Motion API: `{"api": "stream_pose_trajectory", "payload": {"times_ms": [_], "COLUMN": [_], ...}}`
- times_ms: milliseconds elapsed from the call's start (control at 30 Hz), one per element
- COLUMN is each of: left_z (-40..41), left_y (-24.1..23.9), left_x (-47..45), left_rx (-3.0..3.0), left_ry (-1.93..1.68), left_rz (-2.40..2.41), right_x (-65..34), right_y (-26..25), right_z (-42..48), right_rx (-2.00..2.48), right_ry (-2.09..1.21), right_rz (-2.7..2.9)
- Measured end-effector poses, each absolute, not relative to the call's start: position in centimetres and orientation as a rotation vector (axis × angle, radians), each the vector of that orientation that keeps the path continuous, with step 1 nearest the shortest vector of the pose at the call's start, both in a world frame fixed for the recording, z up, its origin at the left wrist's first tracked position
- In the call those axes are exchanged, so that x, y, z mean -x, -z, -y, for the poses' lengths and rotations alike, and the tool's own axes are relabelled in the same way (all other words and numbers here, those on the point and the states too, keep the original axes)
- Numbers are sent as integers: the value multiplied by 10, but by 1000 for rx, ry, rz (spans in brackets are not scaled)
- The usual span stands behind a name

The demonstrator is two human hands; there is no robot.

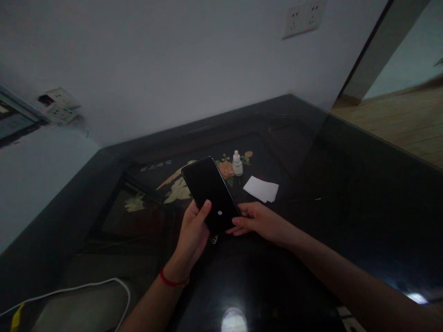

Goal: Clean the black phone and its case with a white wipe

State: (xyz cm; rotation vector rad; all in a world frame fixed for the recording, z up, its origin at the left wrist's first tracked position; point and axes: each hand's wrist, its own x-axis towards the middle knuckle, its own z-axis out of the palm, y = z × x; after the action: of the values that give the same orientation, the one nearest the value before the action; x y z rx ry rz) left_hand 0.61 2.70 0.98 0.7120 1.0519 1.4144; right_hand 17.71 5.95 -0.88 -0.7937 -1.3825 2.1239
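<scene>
A black smartphone (209, 189) is held up over the dark table, its screen dark apart from a small round fingerprint mark near the lower end. My left hand (195, 228) grips its left side, with the thumb lying on the screen. On the lower right edge, my right hand (258, 221) holds the phone between thumb and fingers; the fingers behind it are partly hidden. A small metallic charm (214, 239) shows just below the phone. Beyond it stand a small clear bottle (237, 166) with a white dropper cap and some white paper cards (261, 188).
The glossy dark table (311, 152) has a painted flower and bird design. A white cable (79, 286) curves across the lower left. Wall sockets (302, 19) sit at upper right, others (62, 106) at left. Wooden floor (408, 120) lies past the table's right edge.
</scene>
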Motion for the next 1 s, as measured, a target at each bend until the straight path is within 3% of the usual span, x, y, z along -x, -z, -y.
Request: {"api": "stream_pose_trajectory", "payload": {"times_ms": [667,1000], "left_z": [-27,-18], "left_y": [-9,-5], "left_x": [-8,-16], "left_rx": [-785,-1002], "left_ry": [-1421,-960], "left_rz": [-1064,-972], "right_x": [-180,-197], "right_y": [6,-19], "right_z": [-64,-76], "right_rx": [855,826], "right_ry": [-1911,-1563], "right_rz": [1536,1229]}}
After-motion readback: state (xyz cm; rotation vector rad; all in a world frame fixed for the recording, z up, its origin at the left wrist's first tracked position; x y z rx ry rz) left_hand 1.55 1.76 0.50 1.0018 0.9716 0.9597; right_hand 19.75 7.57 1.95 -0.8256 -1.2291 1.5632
